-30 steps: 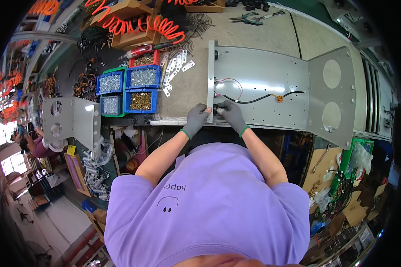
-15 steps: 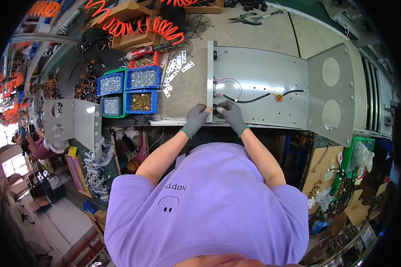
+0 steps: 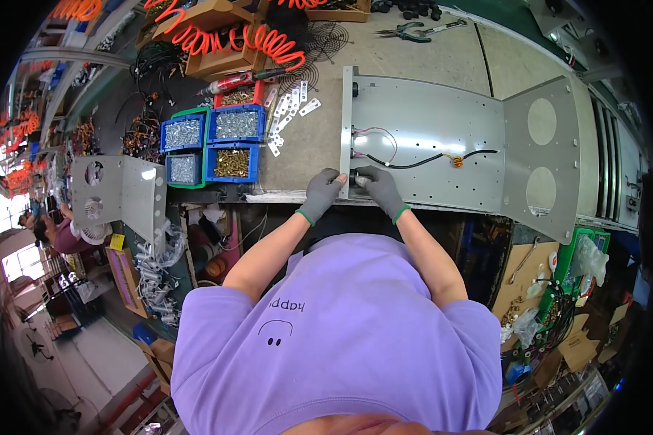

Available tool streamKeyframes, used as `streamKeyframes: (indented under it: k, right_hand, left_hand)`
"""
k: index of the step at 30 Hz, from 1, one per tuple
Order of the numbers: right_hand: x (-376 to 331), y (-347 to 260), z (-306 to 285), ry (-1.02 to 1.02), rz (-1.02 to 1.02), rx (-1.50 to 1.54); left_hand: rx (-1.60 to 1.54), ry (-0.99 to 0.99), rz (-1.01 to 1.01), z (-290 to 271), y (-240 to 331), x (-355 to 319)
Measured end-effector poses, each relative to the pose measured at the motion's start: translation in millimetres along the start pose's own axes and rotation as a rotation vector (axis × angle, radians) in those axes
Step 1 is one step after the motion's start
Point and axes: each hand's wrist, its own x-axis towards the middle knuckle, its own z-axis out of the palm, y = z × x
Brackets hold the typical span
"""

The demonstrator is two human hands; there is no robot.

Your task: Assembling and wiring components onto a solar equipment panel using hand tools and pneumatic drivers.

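Note:
A grey sheet-metal chassis (image 3: 428, 109) lies on the bench, its narrow upright panel (image 3: 347, 116) on the left. Both hands wear grey gloves with green cuffs and bare fingertips. On the panel's outer side is my left hand (image 3: 322, 192), closed, fingertips at the panel; anything in them is hidden. Inside the panel my right hand (image 3: 382, 191) pinches a small black round fitting (image 3: 352, 176), mostly covered by the fingers. A similar black fitting (image 3: 355, 90) sits at the panel's far end. A black cable (image 3: 413, 165) with an orange-wound ring (image 3: 457, 162) lies in the chassis, beside thin red wires (image 3: 384, 130).
Left of the chassis stand blue bins (image 3: 236, 123) of screws, a red bin (image 3: 238, 96) and scattered white plates (image 3: 286, 116). A red power tool (image 3: 228, 83) lies behind them, under an orange coiled hose (image 3: 268, 49). Pliers (image 3: 405, 32) rest at the back. A perforated side panel (image 3: 540, 159) rises on the right.
My right fingers have shifted slightly on the black fitting, and less of it shows. The left hand stays at the panel. The whole view has moved slightly.

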Motion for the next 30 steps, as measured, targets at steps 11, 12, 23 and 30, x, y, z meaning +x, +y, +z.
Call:
streamKeyframes:
  k: [11, 12, 23, 30]
  right_hand:
    - [1, 37, 2, 0.117, -0.245, -0.168]
    - [2, 36, 4, 0.114, -0.23, -0.09]
    - [4, -31, -10, -0.212, 0.263, 0.021]
    - [14, -11, -13, -0.161, 0.327, 0.153]
  left_hand:
    - [0.005, 0.024, 0.052, 2, 5, -1]
    - [-0.006, 0.007, 0.02, 1, 5, -1]
    - [0.114, 0.066, 0.058, -1, 0, -1]
    - [0.08, 0.014, -0.034, 1, 3, -6]
